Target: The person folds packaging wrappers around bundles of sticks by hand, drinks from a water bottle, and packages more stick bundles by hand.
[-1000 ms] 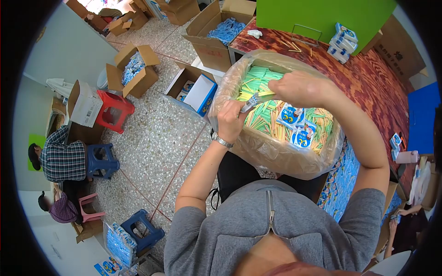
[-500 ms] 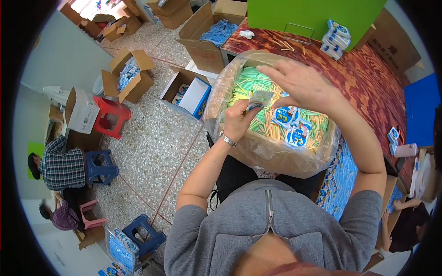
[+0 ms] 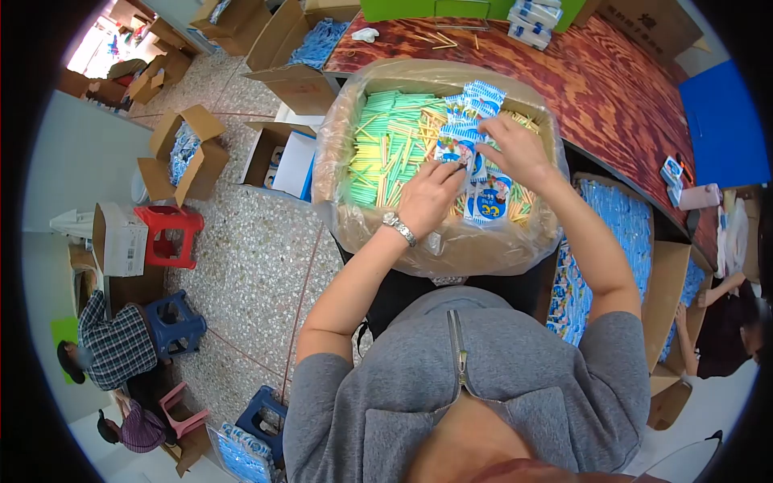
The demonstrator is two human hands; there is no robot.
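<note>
Several blue-and-white printed packets (image 3: pixel 456 146) lie on a heap of thin green, yellow and orange sticks (image 3: pixel 394 137). The heap fills a carton lined with a clear plastic bag (image 3: pixel 338 165). My left hand (image 3: pixel 431 195), wearing a metal watch, is closed at the lower edge of the middle packets; its fingertips are partly hidden. Across from it, my right hand (image 3: pixel 522 153) reaches over the packets, thumb and fingers apart, fingertips touching them. Another packet (image 3: pixel 488 200) rests on the sticks below and between my hands.
A red wood-grain table (image 3: pixel 580 105) borders the carton, with stacked packets (image 3: pixel 533 22) on it. Filled boxes (image 3: pixel 185 153) and a red stool (image 3: pixel 169 233) stand on the floor at left. Blue packets (image 3: pixel 616 217) fill a container at right. Other people sit at both sides.
My left hand has lowered toward the packets from above the sticks. My right hand has come down from its raised, spread position onto them. More packets are visible; the view has shifted.
</note>
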